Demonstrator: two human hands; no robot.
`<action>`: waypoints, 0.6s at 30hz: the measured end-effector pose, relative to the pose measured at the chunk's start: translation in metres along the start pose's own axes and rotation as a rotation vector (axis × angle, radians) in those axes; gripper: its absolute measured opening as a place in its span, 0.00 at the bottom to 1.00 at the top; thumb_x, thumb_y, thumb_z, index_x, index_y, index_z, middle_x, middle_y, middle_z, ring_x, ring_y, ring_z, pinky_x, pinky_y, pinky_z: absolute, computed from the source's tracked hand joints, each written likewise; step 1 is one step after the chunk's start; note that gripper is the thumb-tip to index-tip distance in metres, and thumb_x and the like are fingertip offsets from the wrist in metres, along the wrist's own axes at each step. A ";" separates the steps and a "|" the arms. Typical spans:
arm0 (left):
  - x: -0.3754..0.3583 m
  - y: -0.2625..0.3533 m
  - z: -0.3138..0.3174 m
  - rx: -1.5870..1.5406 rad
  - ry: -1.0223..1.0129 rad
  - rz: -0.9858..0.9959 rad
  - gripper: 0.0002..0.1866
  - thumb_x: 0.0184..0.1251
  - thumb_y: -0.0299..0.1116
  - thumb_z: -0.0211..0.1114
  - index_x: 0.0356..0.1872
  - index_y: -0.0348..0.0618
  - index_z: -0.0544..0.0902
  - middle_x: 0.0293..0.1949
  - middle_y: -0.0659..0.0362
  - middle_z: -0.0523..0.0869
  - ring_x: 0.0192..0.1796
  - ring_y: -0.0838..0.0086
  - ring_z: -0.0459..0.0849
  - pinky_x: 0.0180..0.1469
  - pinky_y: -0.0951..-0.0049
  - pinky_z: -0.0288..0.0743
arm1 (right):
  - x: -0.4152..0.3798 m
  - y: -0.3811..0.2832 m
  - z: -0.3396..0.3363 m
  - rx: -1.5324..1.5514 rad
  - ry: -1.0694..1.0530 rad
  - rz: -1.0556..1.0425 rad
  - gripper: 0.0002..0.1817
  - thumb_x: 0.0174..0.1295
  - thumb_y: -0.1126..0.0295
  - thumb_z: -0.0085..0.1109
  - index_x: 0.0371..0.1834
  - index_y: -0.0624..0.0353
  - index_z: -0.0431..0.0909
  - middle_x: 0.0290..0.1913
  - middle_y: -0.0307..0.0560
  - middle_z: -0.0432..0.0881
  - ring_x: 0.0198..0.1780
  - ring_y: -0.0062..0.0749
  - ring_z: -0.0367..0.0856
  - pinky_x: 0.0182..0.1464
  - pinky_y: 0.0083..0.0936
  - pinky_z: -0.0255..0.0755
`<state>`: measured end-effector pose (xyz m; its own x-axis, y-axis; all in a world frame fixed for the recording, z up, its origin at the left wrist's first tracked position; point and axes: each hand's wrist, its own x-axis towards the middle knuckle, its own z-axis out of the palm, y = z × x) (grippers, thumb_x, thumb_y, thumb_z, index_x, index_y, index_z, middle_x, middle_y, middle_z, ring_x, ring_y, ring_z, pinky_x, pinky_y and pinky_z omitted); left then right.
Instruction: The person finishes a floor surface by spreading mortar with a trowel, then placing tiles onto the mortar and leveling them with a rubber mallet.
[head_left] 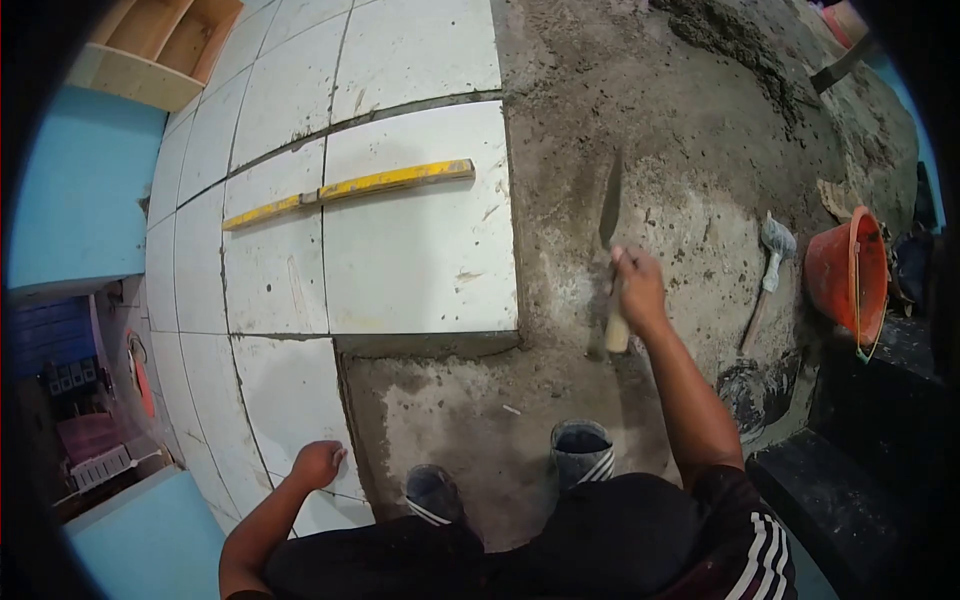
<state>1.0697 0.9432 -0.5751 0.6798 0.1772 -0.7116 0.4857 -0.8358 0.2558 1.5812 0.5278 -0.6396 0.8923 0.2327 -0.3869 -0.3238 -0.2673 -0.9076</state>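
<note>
My right hand (pixel 640 288) is closed around a trowel (pixel 611 212) and holds it over the bare, rough floor. Its narrow dark blade points away from me, and the pale wooden handle end sticks out below my fist. My left hand (pixel 318 464) is curled closed at the edge of a white floor tile (pixel 290 392), beside the untiled strip. Whether anything is between its fingers is hidden. A yellow spirit level (pixel 395 179) lies across two white tiles ahead of me, well apart from both hands.
A mallet (pixel 770 275) with a pale wrapped head lies on the right, near a tipped orange bucket (pixel 835 270). Wet mortar (pixel 730 60) is heaped at the far right. Black steps (pixel 830 500) stand at right, a wooden shelf (pixel 150 45) at upper left. My boots (pixel 582 450) rest on the bare floor.
</note>
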 end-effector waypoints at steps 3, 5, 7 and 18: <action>-0.001 0.007 -0.003 0.013 -0.052 -0.024 0.15 0.78 0.39 0.60 0.35 0.38 0.83 0.35 0.42 0.86 0.44 0.39 0.84 0.48 0.43 0.77 | -0.060 0.018 0.015 -0.202 -0.154 -0.066 0.18 0.80 0.59 0.57 0.43 0.66 0.83 0.30 0.43 0.81 0.29 0.26 0.80 0.33 0.31 0.73; -0.005 0.010 0.000 -0.005 -0.031 -0.017 0.15 0.78 0.40 0.59 0.35 0.38 0.83 0.35 0.41 0.86 0.44 0.39 0.84 0.48 0.43 0.76 | -0.087 0.052 0.028 -0.274 -0.219 -0.220 0.18 0.80 0.60 0.58 0.44 0.67 0.83 0.30 0.44 0.81 0.28 0.27 0.80 0.33 0.31 0.74; -0.006 0.004 0.005 0.022 -0.026 -0.002 0.15 0.79 0.40 0.59 0.35 0.38 0.83 0.34 0.41 0.86 0.43 0.39 0.84 0.48 0.42 0.76 | -0.101 0.073 0.038 -0.284 -0.267 -0.306 0.17 0.79 0.61 0.59 0.44 0.67 0.83 0.30 0.44 0.82 0.26 0.27 0.80 0.33 0.31 0.74; -0.017 -0.002 -0.002 0.121 0.001 -0.014 0.14 0.77 0.40 0.61 0.37 0.40 0.86 0.35 0.42 0.88 0.43 0.41 0.86 0.48 0.44 0.78 | -0.095 0.033 0.080 -0.215 -0.381 0.008 0.15 0.78 0.64 0.60 0.44 0.68 0.85 0.25 0.43 0.81 0.24 0.27 0.80 0.30 0.32 0.75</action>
<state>1.0579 0.9427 -0.5624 0.6742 0.1896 -0.7138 0.4254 -0.8898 0.1655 1.4608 0.5712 -0.6462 0.6973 0.5476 -0.4624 -0.2213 -0.4492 -0.8656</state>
